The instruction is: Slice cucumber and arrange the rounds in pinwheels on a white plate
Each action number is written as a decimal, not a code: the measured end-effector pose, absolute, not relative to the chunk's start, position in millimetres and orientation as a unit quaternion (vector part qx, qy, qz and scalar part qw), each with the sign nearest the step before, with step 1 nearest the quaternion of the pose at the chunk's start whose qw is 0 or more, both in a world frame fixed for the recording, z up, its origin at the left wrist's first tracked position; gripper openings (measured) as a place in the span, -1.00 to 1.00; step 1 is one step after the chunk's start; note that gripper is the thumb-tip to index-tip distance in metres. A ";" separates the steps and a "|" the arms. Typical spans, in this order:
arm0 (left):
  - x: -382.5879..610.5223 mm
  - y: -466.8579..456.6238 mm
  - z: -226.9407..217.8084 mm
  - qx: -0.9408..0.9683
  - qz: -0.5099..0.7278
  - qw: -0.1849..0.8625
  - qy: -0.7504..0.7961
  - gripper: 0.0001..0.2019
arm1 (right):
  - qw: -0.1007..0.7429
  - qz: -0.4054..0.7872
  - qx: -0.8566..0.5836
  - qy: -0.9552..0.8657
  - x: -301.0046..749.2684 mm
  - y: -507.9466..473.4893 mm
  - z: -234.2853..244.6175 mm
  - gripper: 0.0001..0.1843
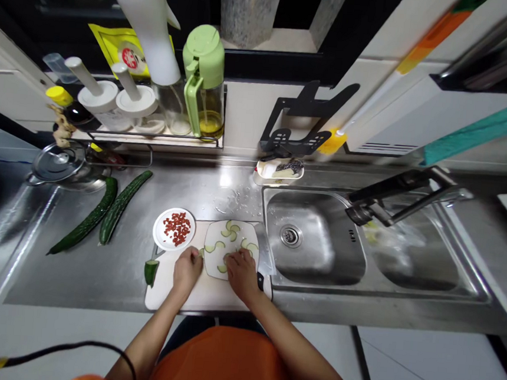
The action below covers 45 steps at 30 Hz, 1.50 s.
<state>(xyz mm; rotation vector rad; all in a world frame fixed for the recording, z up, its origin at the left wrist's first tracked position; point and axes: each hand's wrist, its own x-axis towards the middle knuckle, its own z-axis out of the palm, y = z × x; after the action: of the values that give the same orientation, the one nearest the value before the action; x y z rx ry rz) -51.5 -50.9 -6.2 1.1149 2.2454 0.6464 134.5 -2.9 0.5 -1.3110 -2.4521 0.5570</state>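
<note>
A white cutting board (pixel 200 296) lies at the counter's front edge. On it stands a white plate (pixel 219 232) with several pale green cucumber slices (pixel 231 228). My left hand (pixel 187 270) rests curled on the board at the plate's left rim, beside a slice. My right hand (pixel 240 270) is on the plate's near edge, fingers pinched over a cucumber slice. A cucumber end piece (pixel 151 272) lies at the board's left edge. A small white dish of red pieces (pixel 174 228) sits left of the plate.
Two whole cucumbers (pixel 100 212) lie on the steel counter at left, near a pot lid (pixel 60 163). A double sink (pixel 320 243) with a faucet (pixel 395 196) is at right. A rack of bottles (pixel 154 104) lines the back wall. A soap dish (pixel 277 169) sits behind the sink.
</note>
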 end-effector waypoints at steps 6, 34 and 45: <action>-57.9 -52.7 -12.7 0.376 0.337 0.325 0.799 -0.84 | 0.176 0.248 -0.456 -0.837 129.4 -1.2 2.4 -0.80; -62.0 -41.7 31.2 0.295 0.405 0.588 0.635 -0.68 | 0.184 0.764 -0.439 -0.436 102.5 23.3 30.3 -0.84; -59.9 -42.6 22.2 0.263 0.407 0.596 0.640 -0.68 | 0.204 0.732 -0.435 -0.482 105.5 19.4 34.2 -0.83</action>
<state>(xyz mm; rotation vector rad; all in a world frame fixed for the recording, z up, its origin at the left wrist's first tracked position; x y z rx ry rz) -59.9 -42.6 22.2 0.6115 1.4858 0.9454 105.5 19.4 34.2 -1.2140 -1.3452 2.0433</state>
